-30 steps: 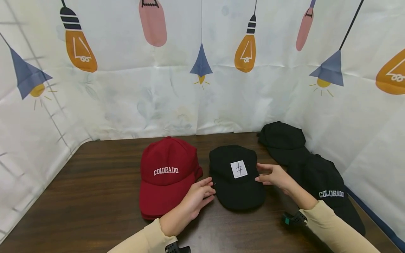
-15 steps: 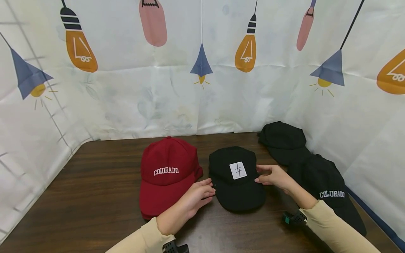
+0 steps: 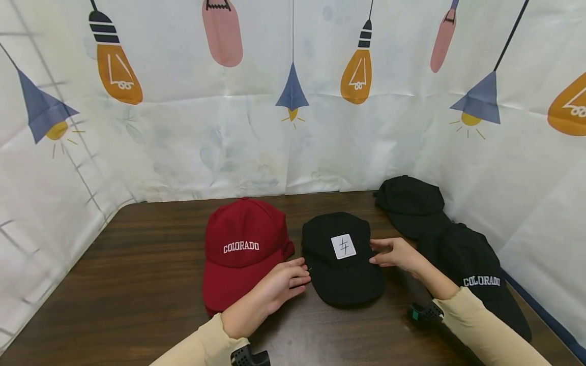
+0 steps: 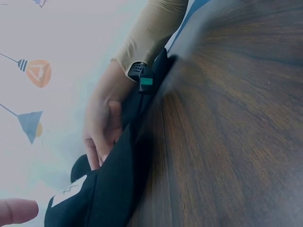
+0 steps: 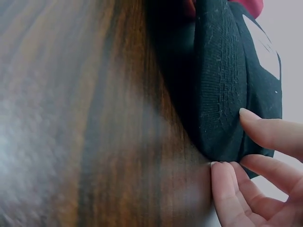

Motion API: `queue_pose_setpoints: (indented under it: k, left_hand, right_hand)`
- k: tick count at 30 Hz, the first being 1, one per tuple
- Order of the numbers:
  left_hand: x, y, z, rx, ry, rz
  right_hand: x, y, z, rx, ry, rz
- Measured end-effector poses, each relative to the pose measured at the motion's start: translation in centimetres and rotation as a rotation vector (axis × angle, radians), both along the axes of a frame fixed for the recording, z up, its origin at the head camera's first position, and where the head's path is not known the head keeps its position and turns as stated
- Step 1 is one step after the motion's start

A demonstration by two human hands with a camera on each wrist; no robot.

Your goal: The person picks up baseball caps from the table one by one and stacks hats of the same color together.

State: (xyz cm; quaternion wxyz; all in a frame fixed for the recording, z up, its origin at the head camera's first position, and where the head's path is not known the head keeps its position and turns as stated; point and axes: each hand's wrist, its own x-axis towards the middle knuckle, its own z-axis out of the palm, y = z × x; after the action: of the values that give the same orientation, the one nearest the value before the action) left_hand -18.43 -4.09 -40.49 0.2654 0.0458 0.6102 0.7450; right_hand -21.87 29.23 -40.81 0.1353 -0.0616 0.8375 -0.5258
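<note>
A black cap lies on the dark wooden table, brim toward me, with a white square tag on its crown bearing a handwritten mark. Beside its left edge is my left hand, fingers relaxed; whether they touch the cap is unclear. At the cap's right side, my right hand touches the fabric with spread thumb and fingers. The right wrist view shows the thumb on the cap's side and the bent fingers at its lower edge. Left of the black cap sits a red COLORADO cap.
Two more black caps are at the right: one at the back, and a COLORADO one in front, partly behind my right forearm. A white printed curtain encloses the back and sides of the table.
My left hand has shifted slightly left and toward me. The tagged cap has moved a little toward me, its tag slightly left. My right hand has hardly moved.
</note>
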Motion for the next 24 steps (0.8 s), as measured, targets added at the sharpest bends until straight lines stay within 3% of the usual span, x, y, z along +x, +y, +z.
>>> queue_pose_setpoints:
  k: [10,19,24]
  left_hand:
    - [0.0,-0.4,0.3,0.013,-0.011,-0.043]
    - [-0.1,-1.4,1.2,-0.046,0.049,-0.159]
    - [-0.4,-1.4,1.9,-0.095,0.095,-0.177]
  right_hand:
    - [-0.3,0.3,0.2,0.032,-0.012,0.013]
    - [-0.1,0.5,1.2,0.076,0.047,0.018]
    - [-0.1,0.7,2.2,0.093,0.086,0.010]
